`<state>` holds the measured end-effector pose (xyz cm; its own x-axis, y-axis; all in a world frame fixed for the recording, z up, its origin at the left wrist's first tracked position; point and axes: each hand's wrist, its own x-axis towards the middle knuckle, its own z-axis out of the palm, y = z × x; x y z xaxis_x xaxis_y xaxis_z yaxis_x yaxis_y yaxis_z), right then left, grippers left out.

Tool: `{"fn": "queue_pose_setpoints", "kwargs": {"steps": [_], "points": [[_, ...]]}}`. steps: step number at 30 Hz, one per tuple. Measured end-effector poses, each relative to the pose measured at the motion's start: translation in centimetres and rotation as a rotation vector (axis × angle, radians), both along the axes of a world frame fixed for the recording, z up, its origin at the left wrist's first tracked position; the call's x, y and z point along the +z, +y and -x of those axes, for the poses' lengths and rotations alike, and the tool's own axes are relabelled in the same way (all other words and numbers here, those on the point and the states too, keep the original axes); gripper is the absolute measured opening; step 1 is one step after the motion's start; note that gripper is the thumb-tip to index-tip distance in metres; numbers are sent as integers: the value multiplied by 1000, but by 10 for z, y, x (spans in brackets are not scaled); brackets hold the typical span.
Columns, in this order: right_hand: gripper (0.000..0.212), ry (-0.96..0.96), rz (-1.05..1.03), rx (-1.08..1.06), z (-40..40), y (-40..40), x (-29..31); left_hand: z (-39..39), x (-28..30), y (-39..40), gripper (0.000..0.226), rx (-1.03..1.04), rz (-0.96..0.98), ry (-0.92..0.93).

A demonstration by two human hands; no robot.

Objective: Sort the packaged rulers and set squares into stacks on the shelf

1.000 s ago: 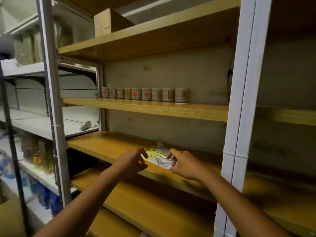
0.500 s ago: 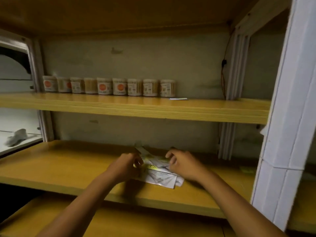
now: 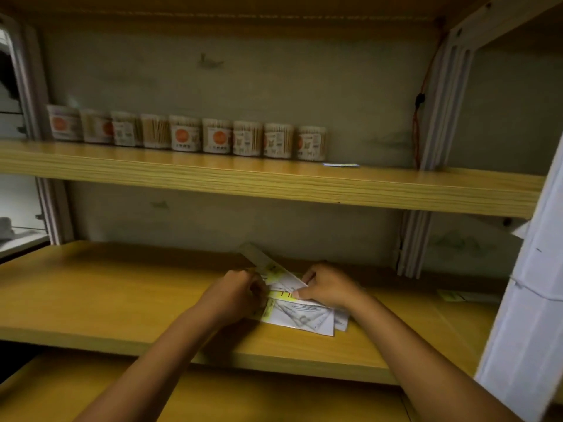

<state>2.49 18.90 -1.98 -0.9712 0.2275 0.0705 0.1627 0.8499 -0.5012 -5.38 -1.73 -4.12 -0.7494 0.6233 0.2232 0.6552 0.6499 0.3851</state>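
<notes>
A: Well, start with the big piece: the wooden shelf carries the whole pile, roughly mid-width and toward the back wall. A row of small tubs sits on the shelf above, well apart from the work.

B: And the pile itself?

A: The packaged rulers and set squares lie fanned and overlapping, not squared up. One long ruler pack slants up toward the wall.

B: So how should the sorting go?

A: I'd judge it best to peel one pack off at a time, keep the rest pinned flat, and lay like with like, edges flush, so the slippery sleeves don't slide.

B: The hands?

A: Both forearms reach in from below, converging on the pile. The left hand is curled at the pile's left edge, its grip apparently closed on the slanting pack, though the fingertips are hidden. The right hand pinches an upper pack's corner, knuckles raised.
</notes>
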Motion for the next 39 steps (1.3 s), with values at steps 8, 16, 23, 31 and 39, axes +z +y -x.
{"fn": "queue_pose_setpoints", "kwargs": {"steps": [8, 16, 23, 31, 39], "points": [[12, 338, 228, -181, -10, 30, 21, 6, 5, 2, 16, 45, -10, 29], [14, 518, 271, -302, -21, 63, 22, 12, 19, 40, 22, -81, -4, 62], [14, 561, 264, -301, -36, 76, 20, 18, 11, 58, 24, -172, 79, 20], [20, 559, 261, -292, -38, 69, 20, 18, 13, 54, 35, -205, 9, -99], [8, 563, 301, -266, -35, 64, 26, 15, 18, 47, 32, -231, -189, -223]]}}
